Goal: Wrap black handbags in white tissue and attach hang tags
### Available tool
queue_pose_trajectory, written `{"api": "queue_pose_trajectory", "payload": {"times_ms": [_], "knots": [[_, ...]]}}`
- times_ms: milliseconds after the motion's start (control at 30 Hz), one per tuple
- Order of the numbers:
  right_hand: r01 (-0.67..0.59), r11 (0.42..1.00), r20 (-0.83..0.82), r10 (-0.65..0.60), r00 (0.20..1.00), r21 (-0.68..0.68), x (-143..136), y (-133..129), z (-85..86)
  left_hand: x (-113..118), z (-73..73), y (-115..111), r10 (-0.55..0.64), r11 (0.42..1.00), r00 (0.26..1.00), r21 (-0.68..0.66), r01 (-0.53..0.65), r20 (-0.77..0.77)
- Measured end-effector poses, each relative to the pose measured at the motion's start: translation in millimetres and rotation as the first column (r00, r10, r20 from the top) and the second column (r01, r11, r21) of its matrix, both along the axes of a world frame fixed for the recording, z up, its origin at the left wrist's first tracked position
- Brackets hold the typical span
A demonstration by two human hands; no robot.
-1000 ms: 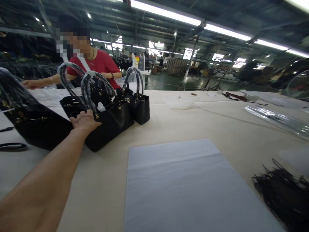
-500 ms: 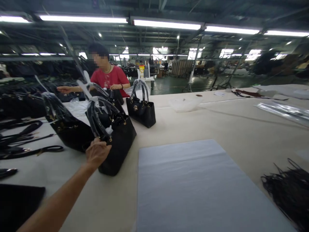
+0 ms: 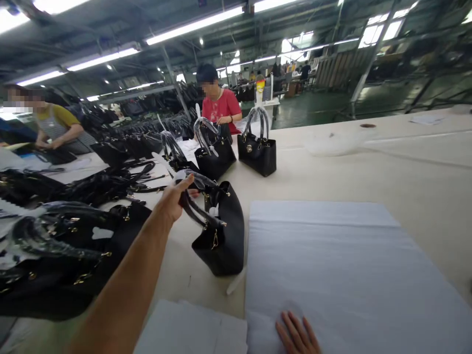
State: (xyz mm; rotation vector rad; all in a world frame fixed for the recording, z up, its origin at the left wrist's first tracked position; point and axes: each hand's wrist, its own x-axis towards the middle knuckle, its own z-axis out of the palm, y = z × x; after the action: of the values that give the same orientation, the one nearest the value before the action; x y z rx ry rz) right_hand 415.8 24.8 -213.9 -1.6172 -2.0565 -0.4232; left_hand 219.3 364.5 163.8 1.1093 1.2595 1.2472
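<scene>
My left hand [image 3: 173, 196] is closed around the plastic-wrapped handles of a black handbag [image 3: 230, 231]. The bag stands tilted on the table, with its open top and gold rings toward me. White wrapping is tied on the handles. My right hand [image 3: 297, 337] lies flat with fingers apart on a stack of pale tissue paper [image 3: 317, 260], just right of that bag; only its fingers and part of the back show. Farther off stand a black handbag [image 3: 258, 155] with a round gold emblem and another black handbag [image 3: 217, 160] with wrapped handles.
More black bags [image 3: 55, 275] crowd the left, near my forearm. Dark straps [image 3: 99, 187] are heaped behind them. White sheets [image 3: 191, 327] lie at the table's near edge. A co-worker in red [image 3: 221, 105] and another in yellow [image 3: 59, 123] are across the table.
My view has swung left. My left hand has moved from the front bag's side up to its handles, and the bag is turned and nearer. My right hand has come into view on the paper.
</scene>
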Motion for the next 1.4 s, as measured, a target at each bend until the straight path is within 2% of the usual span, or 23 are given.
{"api": "queue_pose_trajectory", "payload": {"times_ms": [33,100,167,233,267,333,400,433,467,500,567,600,633,667,700,733,800,867,1000,1233,1400], "knots": [[-0.016,1.000,0.031,0.016,0.999,-0.005,0.0,-1.3,4.2,8.4,7.8,6.6,-0.084,0.987,0.989,-0.123,0.100,0.124],[-0.037,0.999,0.053,0.039,0.998,-0.034,-1.0,-3.2,12.0,26.6,21.5,7.8,-0.149,0.956,0.951,-0.206,0.209,0.271],[-0.042,0.995,0.011,0.043,0.999,-0.093,-3.0,-4.2,17.8,44.6,35.5,-6.7,-0.160,0.961,0.920,-0.156,0.228,0.359],[-0.049,0.974,-0.076,0.033,0.997,-0.222,-5.1,-4.1,24.4,62.2,50.7,-32.6,-0.154,0.978,0.892,-0.063,0.199,0.424],[-0.060,0.949,-0.143,0.016,0.990,-0.308,-6.3,-3.5,30.0,71.0,58.5,-48.2,-0.153,0.984,0.880,-0.009,0.175,0.450],[-0.117,0.863,-0.312,-0.050,0.949,-0.492,-9.4,-1.1,48.8,88.5,72.5,-82.1,-0.193,0.981,0.862,0.094,0.169,0.468],[-0.211,0.753,-0.499,-0.174,0.849,-0.623,-13.2,2.8,77.6,104.4,82.4,-116.3,-0.294,0.954,0.852,0.191,0.232,0.434],[-0.267,0.713,-0.591,-0.251,0.767,-0.649,-15.1,5.3,94.1,111.2,84.9,-132.7,-0.350,0.932,0.844,0.242,0.270,0.407],[-0.286,0.698,-0.672,-0.370,0.642,-0.657,-16.7,7.6,110.7,117.2,85.6,-148.3,-0.406,0.906,0.830,0.290,0.310,0.383],[-0.321,0.714,-0.761,-0.453,0.465,-0.622,-17.6,9.5,126.1,122.3,84.5,-163.1,-0.456,0.879,0.811,0.328,0.345,0.366],[-0.392,0.799,-0.866,-0.500,-0.011,-0.456,-15.9,8.8,150.6,130.6,76.8,-191.0,-0.531,0.837,0.768,0.360,0.411,0.359],[-0.378,0.849,-0.848,-0.474,-0.238,-0.369,-12.4,5.4,158.5,134.3,70.8,-204.3,-0.564,0.819,0.745,0.353,0.452,0.356],[-0.338,0.890,-0.796,-0.433,-0.423,-0.305,-6.8,-0.4,163.3,137.8,63.7,-217.3,-0.591,0.804,0.728,0.331,0.495,0.348],[-0.285,0.919,-0.736,-0.389,-0.554,-0.271,1.1,-8.2,165.2,141.5,56.0,-230.0,-0.612,0.790,0.715,0.300,0.534,0.338],[-0.231,0.937,-0.687,-0.349,-0.637,-0.261,11.3,-17.6,164.4,145.4,48.0,-242.1,-0.626,0.780,0.706,0.264,0.568,0.330],[-0.183,0.947,-0.655,-0.316,-0.687,-0.265,23.4,-27.8,161.7,149.7,39.9,-253.6,-0.638,0.769,0.697,0.227,0.597,0.327],[-0.109,0.951,-0.625,-0.274,-0.731,-0.289,51.3,-48.7,153.4,159.3,24.6,-274.2,-0.642,0.760,0.684,0.170,0.627,0.345],[-0.058,0.946,-0.623,-0.254,-0.740,-0.318,80.0,-67.2,145.8,170.1,11.8,-291.0,-0.636,0.759,0.675,0.144,0.635,0.374],[0.014,0.925,-0.628,-0.246,-0.738,-0.379,124.7,-92.7,140.5,192.8,-3.5,-315.1,-0.628,0.759,0.671,0.120,0.640,0.394],[0.057,0.928,-0.640,-0.208,-0.740,-0.368,156.2,-113.4,141.6,226.0,-5.8,-341.9,-0.695,0.694,0.612,0.132,0.708,0.377],[0.084,0.920,-0.649,-0.203,-0.733,-0.383,168.2,-114.8,136.4,240.0,-7.1,-348.6,-0.711,0.686,0.623,0.126,0.717,0.326]]}}
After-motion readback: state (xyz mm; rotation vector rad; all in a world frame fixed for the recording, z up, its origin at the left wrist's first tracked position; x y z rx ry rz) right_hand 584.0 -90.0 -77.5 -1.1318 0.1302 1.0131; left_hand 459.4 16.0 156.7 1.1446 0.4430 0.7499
